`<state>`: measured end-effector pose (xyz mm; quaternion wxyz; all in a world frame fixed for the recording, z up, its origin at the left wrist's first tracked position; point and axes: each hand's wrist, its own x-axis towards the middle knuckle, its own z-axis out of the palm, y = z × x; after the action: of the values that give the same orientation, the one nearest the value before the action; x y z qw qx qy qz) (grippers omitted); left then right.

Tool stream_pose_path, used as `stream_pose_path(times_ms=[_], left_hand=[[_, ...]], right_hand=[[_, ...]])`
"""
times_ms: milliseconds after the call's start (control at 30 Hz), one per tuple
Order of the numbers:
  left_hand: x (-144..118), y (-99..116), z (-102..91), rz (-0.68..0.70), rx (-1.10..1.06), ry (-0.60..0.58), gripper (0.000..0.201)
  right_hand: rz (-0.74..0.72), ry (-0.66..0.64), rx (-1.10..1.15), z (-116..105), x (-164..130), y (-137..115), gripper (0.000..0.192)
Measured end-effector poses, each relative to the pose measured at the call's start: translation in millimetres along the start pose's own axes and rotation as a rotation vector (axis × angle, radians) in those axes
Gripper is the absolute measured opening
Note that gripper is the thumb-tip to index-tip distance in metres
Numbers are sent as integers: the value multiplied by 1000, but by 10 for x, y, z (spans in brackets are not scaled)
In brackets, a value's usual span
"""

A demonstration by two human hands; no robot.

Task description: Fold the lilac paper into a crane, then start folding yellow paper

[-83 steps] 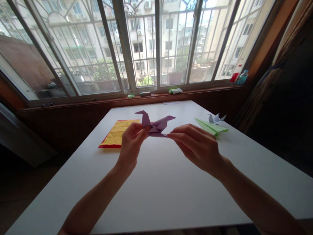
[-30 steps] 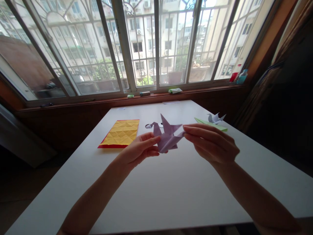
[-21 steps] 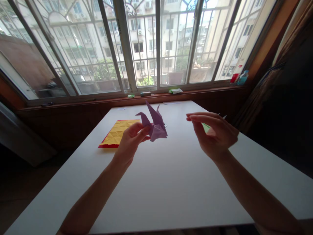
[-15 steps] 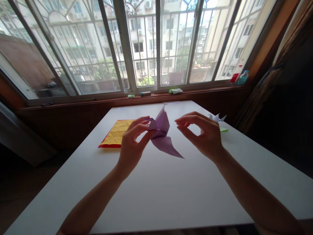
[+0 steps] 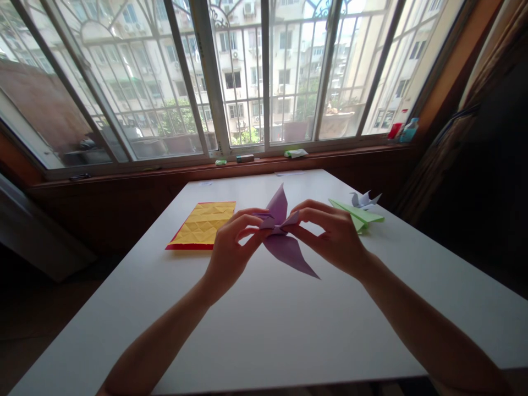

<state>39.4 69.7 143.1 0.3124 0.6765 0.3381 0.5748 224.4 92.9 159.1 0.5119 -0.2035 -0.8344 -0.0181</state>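
A purple paper crane (image 5: 284, 247) is held above the white table (image 5: 268, 324), one wing pointing up and the other slanting down toward me. My left hand (image 5: 229, 256) pinches its left end between thumb and fingers. Its right end is pinched by my right hand (image 5: 330, 236). Both hands meet at the crane's body, a little above the tabletop.
A yellow creased sheet on red paper (image 5: 204, 223) lies at the left. A green folded paper (image 5: 358, 213) and a small white paper crane (image 5: 365, 199) lie at the right. Small items sit on the window sill (image 5: 295, 153). Dark curtain at the right.
The crane was turned about in my left hand while my right hand let go. My right hand has now come back and pinched the crane's right end.
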Motion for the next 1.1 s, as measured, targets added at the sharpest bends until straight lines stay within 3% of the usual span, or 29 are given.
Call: stream_pose_path(times_ms=[167,433,633,867,967,1100], left_hand=[[63,-129,-2,4,-72,65,8],[81,-158,35,-156,-222,165,16],[30,-142,115,-69,-231,237,9],[-8,-134,145,106,-120,203,4],[11,-162,128,38,-154,187,8],[33,-187,117,-142,-275,74,13]], right_hand=[[31,8,-42,5,-20,50,7],[79,114,-76,29,-31,81,5],[144,169,-20,93,-52,36,8],[128,124,4,93,-41,-18,5],[84,145,-34,90,-42,-1,7],[27,150,-73,105,-46,12,12]])
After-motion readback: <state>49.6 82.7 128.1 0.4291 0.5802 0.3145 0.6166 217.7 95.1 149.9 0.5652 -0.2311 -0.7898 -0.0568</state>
